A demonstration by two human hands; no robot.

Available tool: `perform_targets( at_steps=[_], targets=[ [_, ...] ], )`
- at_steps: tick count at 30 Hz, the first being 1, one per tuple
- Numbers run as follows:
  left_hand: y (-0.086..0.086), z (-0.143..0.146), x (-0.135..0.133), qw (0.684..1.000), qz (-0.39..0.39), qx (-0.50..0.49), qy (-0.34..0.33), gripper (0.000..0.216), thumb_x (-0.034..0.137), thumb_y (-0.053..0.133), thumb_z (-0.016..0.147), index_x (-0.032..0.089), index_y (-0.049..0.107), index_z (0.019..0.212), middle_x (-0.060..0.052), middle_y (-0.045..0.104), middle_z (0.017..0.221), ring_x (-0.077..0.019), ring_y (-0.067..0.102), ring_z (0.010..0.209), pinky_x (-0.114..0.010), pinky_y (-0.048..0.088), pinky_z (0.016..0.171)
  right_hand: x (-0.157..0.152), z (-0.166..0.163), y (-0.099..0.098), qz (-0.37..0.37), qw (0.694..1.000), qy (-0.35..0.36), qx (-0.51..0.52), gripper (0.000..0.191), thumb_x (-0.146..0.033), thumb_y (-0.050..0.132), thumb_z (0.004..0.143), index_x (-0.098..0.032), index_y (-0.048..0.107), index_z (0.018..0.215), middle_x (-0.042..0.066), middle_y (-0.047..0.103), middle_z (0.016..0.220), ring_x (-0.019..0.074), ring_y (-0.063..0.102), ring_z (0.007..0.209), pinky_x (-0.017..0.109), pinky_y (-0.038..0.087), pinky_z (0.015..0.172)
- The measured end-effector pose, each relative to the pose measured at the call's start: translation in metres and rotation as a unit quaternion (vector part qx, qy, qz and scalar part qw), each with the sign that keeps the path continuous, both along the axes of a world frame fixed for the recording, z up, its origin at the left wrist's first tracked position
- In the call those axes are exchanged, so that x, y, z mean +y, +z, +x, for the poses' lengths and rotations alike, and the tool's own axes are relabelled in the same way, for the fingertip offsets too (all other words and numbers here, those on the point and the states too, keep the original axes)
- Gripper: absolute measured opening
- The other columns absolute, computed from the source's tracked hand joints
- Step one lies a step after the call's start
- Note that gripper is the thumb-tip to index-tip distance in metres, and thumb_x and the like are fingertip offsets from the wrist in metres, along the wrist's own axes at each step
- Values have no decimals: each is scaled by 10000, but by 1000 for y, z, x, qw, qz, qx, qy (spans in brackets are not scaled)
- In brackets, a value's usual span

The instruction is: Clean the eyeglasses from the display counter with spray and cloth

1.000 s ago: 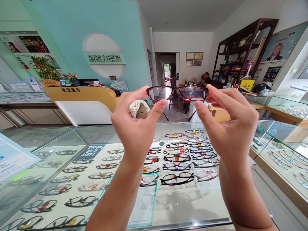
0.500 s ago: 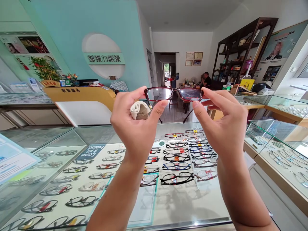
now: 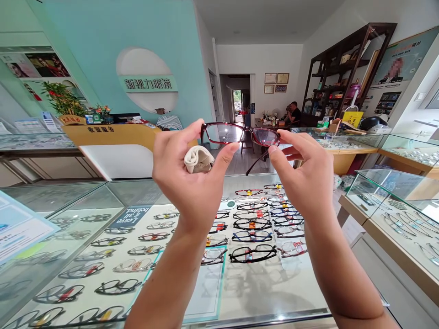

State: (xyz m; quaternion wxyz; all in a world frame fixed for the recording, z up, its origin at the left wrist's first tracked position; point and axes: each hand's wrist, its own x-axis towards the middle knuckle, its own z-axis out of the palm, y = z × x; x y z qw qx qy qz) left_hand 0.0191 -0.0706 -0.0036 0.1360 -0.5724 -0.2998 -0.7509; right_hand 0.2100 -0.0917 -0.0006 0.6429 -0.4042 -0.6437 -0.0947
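Observation:
A pair of dark red-framed eyeglasses [image 3: 226, 133] is held up at chest height above the glass display case. My left hand [image 3: 192, 173] pinches the left end of the frame between thumb and fingers. A rolled beige cloth [image 3: 198, 160] is tucked in that same palm. At the frame's other end, my right hand [image 3: 303, 169] grips the rim and hinge with thumb and forefinger. One temple arm hangs down and away behind the right lens, where red lettering shows. The other temple is mostly hidden by my left hand.
Below lies a glass display case [image 3: 260, 297] with rows of eyeglasses [image 3: 253, 253] inside. Another glass case [image 3: 398, 214] stands at right. A yellow-and-white counter [image 3: 120, 157] is beyond on the left. A seated person [image 3: 294, 114] is at the back near dark shelves [image 3: 338, 77].
The eyeglasses have turned, their right end swinging away and left along with my right hand. My left hand has shifted slightly left, still with the cloth in its palm.

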Motion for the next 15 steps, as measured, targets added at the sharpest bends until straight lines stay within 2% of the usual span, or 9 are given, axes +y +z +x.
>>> perform_targets(
  at_steps=[6,15],
  targets=[
    [2,-1,-1,999,14,5,38,487,611,915,879,364,764,1271,-88,722,1157,-353,680,1226,-566,635,942,-1,-3,1,-26,1000,8,13,290,-365,715,981,-222,846,1197,72,824,1041,202,746,842,388,637,770],
    [1,1,-1,1000,-6,-15,8,496,641,909,871,357,786,1258,-87,754,1206,-346,663,1264,-555,603,1042,-5,-3,2,-28,999,14,31,325,-355,709,981,-262,836,1264,74,815,1123,210,750,873,427,644,826]
  ],
)
